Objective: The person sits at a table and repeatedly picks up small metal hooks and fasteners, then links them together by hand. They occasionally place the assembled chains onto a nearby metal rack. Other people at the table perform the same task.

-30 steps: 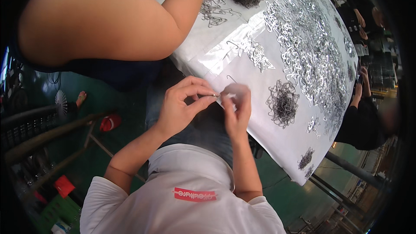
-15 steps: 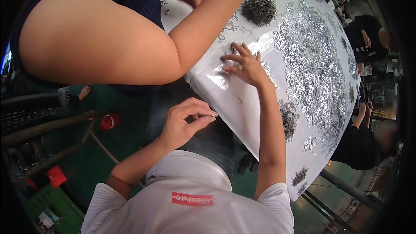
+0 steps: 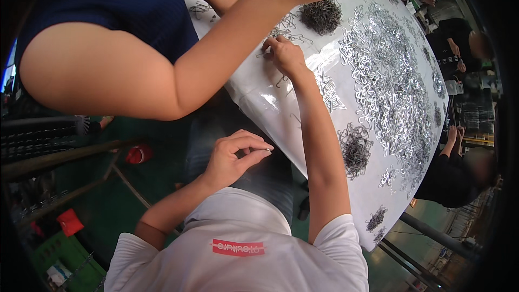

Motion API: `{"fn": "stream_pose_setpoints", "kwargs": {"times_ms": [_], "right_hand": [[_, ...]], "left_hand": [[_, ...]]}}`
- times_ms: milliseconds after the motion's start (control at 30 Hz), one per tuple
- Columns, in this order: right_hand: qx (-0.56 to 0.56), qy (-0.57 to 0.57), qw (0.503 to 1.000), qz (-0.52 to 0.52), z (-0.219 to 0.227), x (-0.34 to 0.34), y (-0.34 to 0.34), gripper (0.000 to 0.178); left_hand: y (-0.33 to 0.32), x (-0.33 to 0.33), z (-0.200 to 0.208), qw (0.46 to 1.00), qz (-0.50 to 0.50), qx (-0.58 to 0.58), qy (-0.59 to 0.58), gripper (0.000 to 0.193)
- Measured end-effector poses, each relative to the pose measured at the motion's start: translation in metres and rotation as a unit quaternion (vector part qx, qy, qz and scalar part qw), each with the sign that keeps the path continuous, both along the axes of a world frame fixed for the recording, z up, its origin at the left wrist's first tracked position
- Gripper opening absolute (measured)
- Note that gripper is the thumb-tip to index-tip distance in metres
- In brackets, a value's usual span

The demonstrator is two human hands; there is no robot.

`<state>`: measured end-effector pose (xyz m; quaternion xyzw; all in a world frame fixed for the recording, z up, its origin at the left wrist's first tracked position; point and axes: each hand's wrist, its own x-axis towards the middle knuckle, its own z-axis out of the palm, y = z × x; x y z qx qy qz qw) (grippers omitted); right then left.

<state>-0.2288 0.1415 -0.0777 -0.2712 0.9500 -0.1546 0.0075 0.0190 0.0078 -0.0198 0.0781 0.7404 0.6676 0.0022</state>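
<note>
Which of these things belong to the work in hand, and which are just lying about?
In the work, apparently:
small metal piece pinched by left hand
wire hooks near right hand
shiny metal pile

Lying about, seemingly:
red object at left
green crate

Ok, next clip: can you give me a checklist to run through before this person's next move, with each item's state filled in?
1. Left hand has a grip: ok, a small metal piece shows between thumb and fingertips.
2. Right hand at the table: ok, it is over the white surface, close to loose wire hooks.
3. Right hand holding a hook: cannot tell, its fingertips are too unclear.
4. Ample space from the co-worker's forearm: not ok, it appears close beside the right hand.
5. Right forearm off the dark hook pile: cannot tell, contact is unclear.
</note>
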Motion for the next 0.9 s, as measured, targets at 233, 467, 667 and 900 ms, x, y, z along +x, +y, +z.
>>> {"fn": "stream_pose_setpoints", "kwargs": {"times_ms": [233, 467, 667, 900], "right_hand": [[0.148, 0.001, 0.989, 0.025, 0.005, 0.02, 0.003, 0.017], [-0.42, -0.255, 0.858, -0.149, 0.031, 0.116, 0.038, 0.014], [-0.602, -0.347, 0.682, -0.225, 0.073, 0.209, 0.038, 0.013], [-0.641, -0.37, 0.631, -0.233, 0.077, 0.247, 0.036, 0.008]], "left_hand": [[0.0, 0.0, -0.001, 0.999, 0.02, -0.015, 0.026, 0.016], [0.001, 0.001, -0.009, 0.999, 0.031, -0.016, 0.038, 0.017], [0.004, 0.004, -0.01, 0.998, 0.043, -0.015, 0.045, 0.018], [0.008, 0.003, -0.007, 0.996, 0.045, -0.026, 0.067, 0.02]]}}
